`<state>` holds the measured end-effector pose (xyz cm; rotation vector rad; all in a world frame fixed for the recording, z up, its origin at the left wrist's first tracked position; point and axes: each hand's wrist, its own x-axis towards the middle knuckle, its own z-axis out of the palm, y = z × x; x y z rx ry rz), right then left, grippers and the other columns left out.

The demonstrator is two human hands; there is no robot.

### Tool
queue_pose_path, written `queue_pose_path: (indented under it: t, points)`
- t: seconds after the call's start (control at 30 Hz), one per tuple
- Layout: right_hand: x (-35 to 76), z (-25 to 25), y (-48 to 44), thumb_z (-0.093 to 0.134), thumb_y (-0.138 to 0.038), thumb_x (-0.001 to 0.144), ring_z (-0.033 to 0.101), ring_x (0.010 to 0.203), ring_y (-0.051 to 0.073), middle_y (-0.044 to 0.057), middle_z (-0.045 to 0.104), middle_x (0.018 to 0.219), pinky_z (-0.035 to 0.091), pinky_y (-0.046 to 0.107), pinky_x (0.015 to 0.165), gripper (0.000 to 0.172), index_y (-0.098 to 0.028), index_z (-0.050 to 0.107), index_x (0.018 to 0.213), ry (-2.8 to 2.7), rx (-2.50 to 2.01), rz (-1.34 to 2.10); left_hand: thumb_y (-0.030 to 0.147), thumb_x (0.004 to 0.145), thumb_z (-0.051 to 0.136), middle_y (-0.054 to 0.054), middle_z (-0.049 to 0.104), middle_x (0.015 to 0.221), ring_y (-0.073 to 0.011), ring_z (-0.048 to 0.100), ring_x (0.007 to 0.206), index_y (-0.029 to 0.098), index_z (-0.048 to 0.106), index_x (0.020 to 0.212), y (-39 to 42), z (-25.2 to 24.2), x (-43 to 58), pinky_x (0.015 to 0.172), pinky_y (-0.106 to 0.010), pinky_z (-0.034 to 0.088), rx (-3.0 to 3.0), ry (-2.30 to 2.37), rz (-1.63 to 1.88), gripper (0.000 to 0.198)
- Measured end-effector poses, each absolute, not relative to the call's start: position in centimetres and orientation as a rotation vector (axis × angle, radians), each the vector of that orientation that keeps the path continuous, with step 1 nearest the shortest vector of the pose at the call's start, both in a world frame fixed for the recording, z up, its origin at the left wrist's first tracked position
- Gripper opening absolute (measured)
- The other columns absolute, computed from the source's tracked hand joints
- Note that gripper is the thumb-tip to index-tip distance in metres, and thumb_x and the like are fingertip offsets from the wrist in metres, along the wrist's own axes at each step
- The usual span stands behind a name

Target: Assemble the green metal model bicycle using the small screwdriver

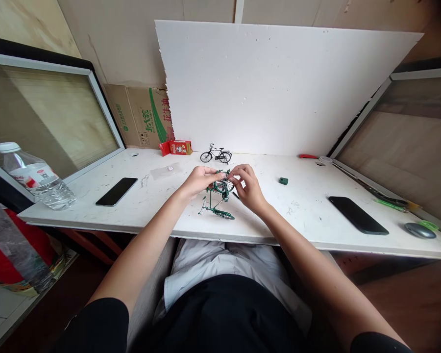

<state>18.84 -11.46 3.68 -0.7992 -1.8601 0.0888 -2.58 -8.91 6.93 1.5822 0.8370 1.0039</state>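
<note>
A green model bicycle (215,198) is held tilted over the white table, its rear wheel up between my hands and its handlebar and front wheel toward me. My left hand (202,180) is closed on it, the thumb pressed near the top of the rear wheel. On the wheel's other side, my right hand (248,185) is closed in a pinch at the rim; whether its fingertips also hold some small part is too small to tell. A thin dark rod (235,195) shows just below my right hand. Farther back stands a black model bicycle (216,154).
On the white table (290,211) lie a small green block (283,181), a clear plastic bag (165,170), two phones (116,191) and a mouse (420,230). A water bottle (36,176) leans at the left. Behind are a red box (180,147) and a white board (279,88).
</note>
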Motion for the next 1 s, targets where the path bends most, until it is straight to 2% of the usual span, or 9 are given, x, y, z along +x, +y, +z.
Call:
queue_pose_path:
  t: [0.27,0.47,0.77,1.0]
  points:
    - [18.9,3.5,-11.4,0.054,-0.032,0.111,0.061,0.111,0.027,0.010,0.062,0.111,0.054,0.049,0.099,0.014,-0.027,0.066,0.105,-1.885,-0.782,0.048,0.058,0.079,0.089,-0.011,0.078,0.100,-0.0182,0.064,0.082,0.013,0.083,0.100,-9.0,6.8,-2.6,0.075,-0.033,0.043,1.590,0.832,1.009,0.049]
    - [18.9,3.5,-11.4,0.053,-0.028,0.111,0.060,0.111,0.028,0.011,0.062,0.112,0.055,0.048,0.094,0.013,-0.027,0.065,0.107,-1.904,-0.774,-0.002,0.056,0.081,0.088,-0.013,0.079,0.108,-0.0199,0.066,0.090,0.014,0.083,0.104,-8.7,6.6,-2.5,0.080,-0.033,0.043,1.591,0.867,0.990,0.048]
    - [19.1,3.2,-11.3,0.054,-0.021,0.108,0.059,0.109,0.028,0.011,0.062,0.114,0.054,0.050,0.095,0.015,-0.027,0.067,0.109,-1.935,-0.771,-0.130,0.056,0.083,0.087,-0.010,0.079,0.099,-0.0167,0.064,0.079,0.014,0.083,0.100,-8.2,6.0,-2.5,0.074,-0.032,0.043,1.601,0.847,0.978,0.045]
    - [19.2,2.9,-11.3,0.054,-0.020,0.108,0.059,0.111,0.029,0.012,0.061,0.117,0.055,0.051,0.096,0.016,-0.027,0.066,0.115,-1.973,-0.776,-0.143,0.055,0.083,0.087,-0.011,0.079,0.102,-0.0173,0.066,0.081,0.016,0.084,0.099,-8.0,5.7,-2.5,0.073,-0.032,0.045,1.586,0.843,0.976,0.043]
